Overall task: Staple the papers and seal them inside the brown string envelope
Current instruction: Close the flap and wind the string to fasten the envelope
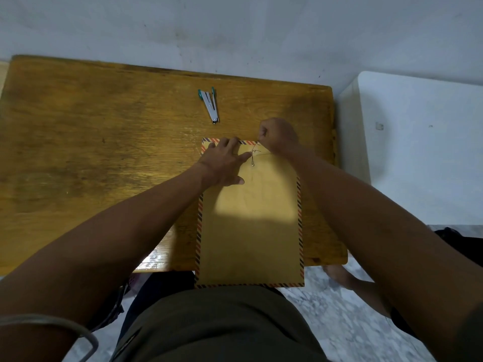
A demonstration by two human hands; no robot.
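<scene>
The brown string envelope [251,220] with a striped border lies lengthwise on the wooden table [91,152], its near end hanging over the front edge. Its flap is folded down at the far end. My left hand [224,163] lies flat on the flap with fingers spread, pressing it down. My right hand [278,135] is at the far right corner, fingers pinched on the thin string [254,148], which runs to the two small round fasteners [253,158]. No papers show outside the envelope. A silver stapler [210,103] with teal ends lies on the table beyond the envelope.
A pale wall rises just behind the table. A white box-like surface [418,152] stands to the right of the table. Marbled floor and my lap are below the front edge. A grey cable [52,325] curves at the lower left.
</scene>
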